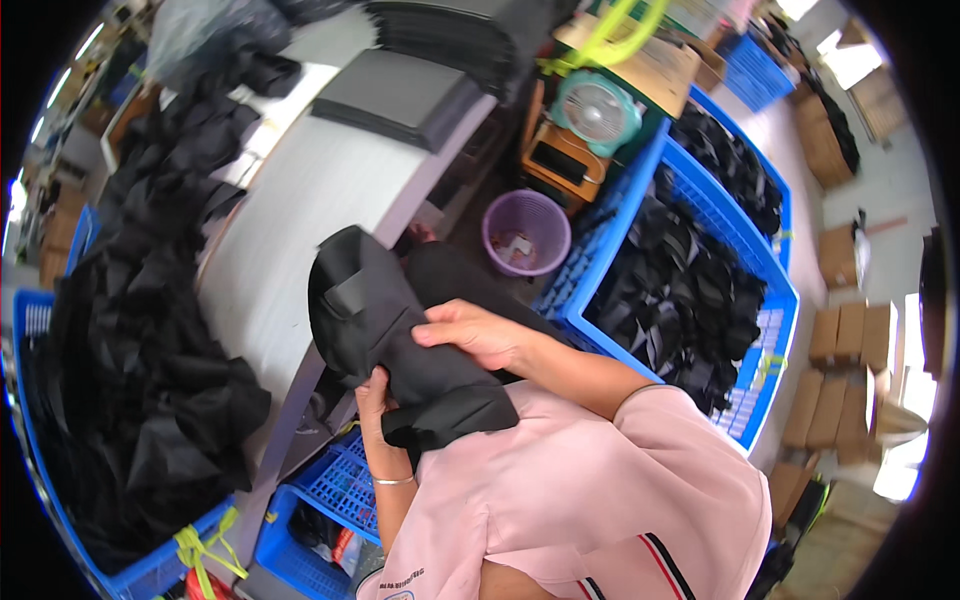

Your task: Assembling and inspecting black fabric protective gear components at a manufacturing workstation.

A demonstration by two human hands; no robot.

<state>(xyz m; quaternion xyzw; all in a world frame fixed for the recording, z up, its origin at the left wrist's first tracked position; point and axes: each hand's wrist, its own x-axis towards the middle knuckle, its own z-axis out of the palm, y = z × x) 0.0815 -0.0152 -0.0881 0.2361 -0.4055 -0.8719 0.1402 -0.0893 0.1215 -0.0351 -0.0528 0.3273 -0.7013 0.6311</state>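
Note:
A folded black fabric piece (385, 320) with a rounded, stiff-looking upper end is held above my lap, beside the edge of the white table. My left hand (373, 400) grips it low on its left side, thumb on top and the other fingers hidden beneath. From the right, my right hand (468, 333) is closed on its edge, with the thumb lying on the cloth. The fabric's lower end curls over against my pink shirt (560, 470). A bracelet circles my left wrist.
The white table (300, 190) bears a stack of flat black pieces (400, 95). Black fabric heaps (150, 330) lie left; blue baskets (640, 230) of black pieces stand right. Past my knees are a purple bin (525, 232) and a small fan (597, 112). Cardboard boxes (850, 335) line the right.

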